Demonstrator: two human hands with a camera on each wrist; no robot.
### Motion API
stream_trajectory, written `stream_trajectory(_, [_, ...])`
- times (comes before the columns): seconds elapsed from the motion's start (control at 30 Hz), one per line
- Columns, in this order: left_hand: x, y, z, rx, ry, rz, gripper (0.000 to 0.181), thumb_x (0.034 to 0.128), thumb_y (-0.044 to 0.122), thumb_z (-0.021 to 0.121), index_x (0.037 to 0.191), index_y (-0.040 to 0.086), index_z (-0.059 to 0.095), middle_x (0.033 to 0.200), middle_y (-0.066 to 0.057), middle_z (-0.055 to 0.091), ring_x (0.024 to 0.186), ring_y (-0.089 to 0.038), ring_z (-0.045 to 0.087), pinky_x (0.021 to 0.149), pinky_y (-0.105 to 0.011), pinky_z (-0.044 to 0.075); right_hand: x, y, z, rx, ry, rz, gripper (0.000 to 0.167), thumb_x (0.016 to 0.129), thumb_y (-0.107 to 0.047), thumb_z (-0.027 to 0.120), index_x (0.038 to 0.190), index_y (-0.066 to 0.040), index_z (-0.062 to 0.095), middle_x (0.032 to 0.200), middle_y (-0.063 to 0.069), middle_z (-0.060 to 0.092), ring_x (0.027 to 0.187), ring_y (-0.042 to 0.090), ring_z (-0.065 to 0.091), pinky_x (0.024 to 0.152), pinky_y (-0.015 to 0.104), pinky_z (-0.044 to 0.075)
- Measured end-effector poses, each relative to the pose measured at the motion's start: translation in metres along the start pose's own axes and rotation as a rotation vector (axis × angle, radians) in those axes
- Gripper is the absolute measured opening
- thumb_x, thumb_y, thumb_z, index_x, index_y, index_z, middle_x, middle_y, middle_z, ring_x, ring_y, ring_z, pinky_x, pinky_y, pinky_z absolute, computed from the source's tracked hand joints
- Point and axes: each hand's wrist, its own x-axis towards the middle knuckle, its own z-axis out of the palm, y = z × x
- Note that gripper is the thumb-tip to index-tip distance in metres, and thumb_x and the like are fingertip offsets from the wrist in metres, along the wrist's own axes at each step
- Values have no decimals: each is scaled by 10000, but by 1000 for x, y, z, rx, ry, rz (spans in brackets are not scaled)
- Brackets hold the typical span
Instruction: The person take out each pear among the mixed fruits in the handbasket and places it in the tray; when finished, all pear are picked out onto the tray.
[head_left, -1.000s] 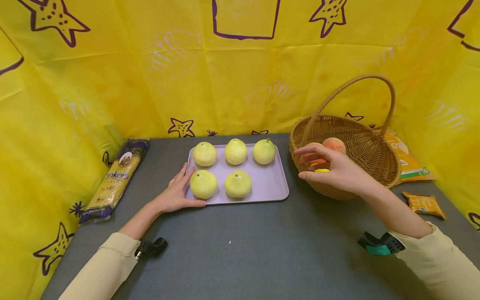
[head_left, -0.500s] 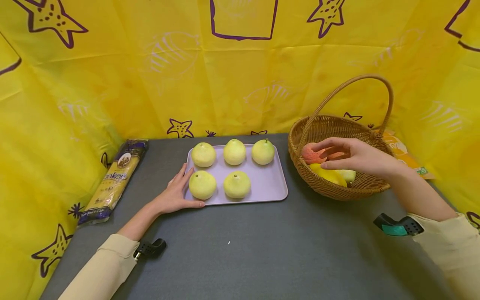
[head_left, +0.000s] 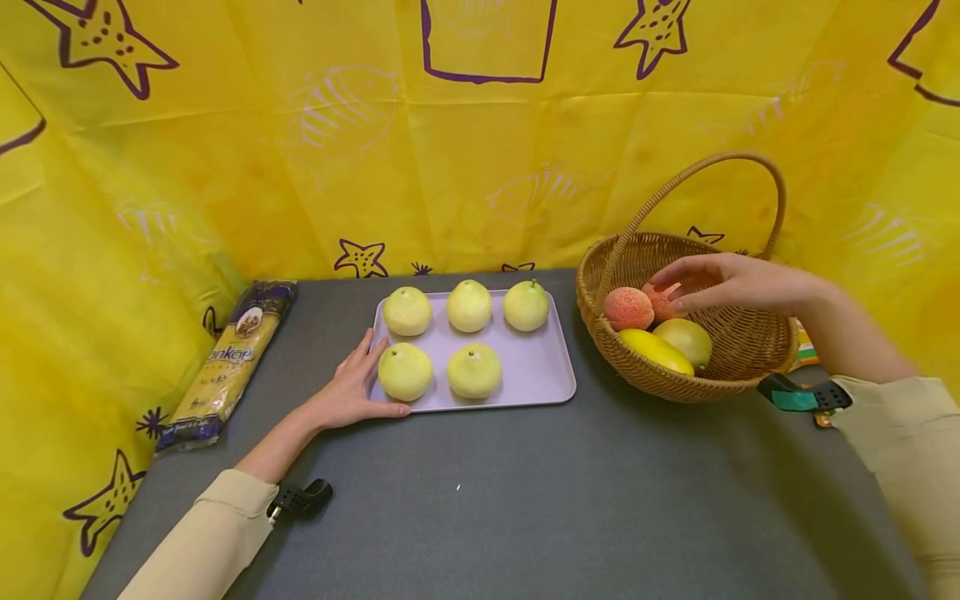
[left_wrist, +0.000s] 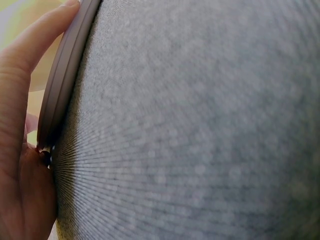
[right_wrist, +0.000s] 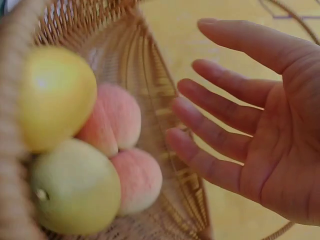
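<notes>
At the front left corner of a lilac tray (head_left: 536, 367) rests my left hand (head_left: 351, 388), fingers along the left side and thumb along the front edge. Several pale yellow-green round fruits (head_left: 474, 371) with short stems sit on the tray in two rows. My right hand (head_left: 738, 282) hovers over a wicker basket (head_left: 750, 333), fingers spread and slightly bent. In the right wrist view its palm holds nothing and stands apart from the fruit. Inside the basket lie pink peaches (head_left: 628, 308), a long yellow fruit (head_left: 656, 351) and a round green fruit (head_left: 684, 342).
A pasta packet (head_left: 228, 362) lies at the table's left. The basket's tall handle (head_left: 701, 167) arches above the right hand's area. Orange packets, mostly hidden by the right arm, lie beside the basket. A yellow patterned cloth (head_left: 480, 167) encloses the back and sides.
My right hand has moved right and back over the basket, uncovering the peaches, yellow fruit and green fruit. The left hand and tray have stayed in place.
</notes>
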Motion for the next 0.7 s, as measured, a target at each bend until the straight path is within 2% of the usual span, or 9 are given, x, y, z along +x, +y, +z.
stream_trajectory(0.23, [-1, 0, 1, -3, 4, 1, 1210, 718, 544, 806, 1565, 45, 101, 1601, -221, -110, 1442, -467, -14, 1073, -689, 34, 15, 20, -13, 12, -156, 24, 476, 983, -231, 598, 1409, -54, 480, 1429, 129, 479, 1288, 331, 456, 949, 295, 441])
stream_trajectory(0.43, [-1, 1, 0, -3, 2, -3, 1207, 718, 546, 804, 1564, 43, 105, 1602, -219, -112, 1443, -464, -17, 1073, -690, 33, 22, 40, -19, -7, -224, 57, 506, 973, -190, 607, 1399, 38, 453, 1408, 202, 475, 1284, 361, 442, 926, 272, 446])
stream_trajectory(0.63, [-1, 1, 0, -4, -3, -8, 1207, 716, 560, 799, 1567, 57, 106, 1604, -209, -116, 1442, -467, -14, 1071, -693, 35, 30, 47, -19, 3, -321, 96, 512, 940, -148, 654, 1366, 66, 468, 1357, 200, 505, 1232, 320, 464, 913, 263, 453])
stream_trajectory(0.7, [-1, 1, -1, -6, -2, -8, 1207, 717, 563, 798, 1568, 61, 104, 1605, -205, -118, 1443, -466, -18, 1071, -693, 32, 31, 47, -19, -23, -342, 91, 517, 925, -136, 673, 1357, 69, 476, 1335, 195, 514, 1209, 309, 465, 906, 270, 456])
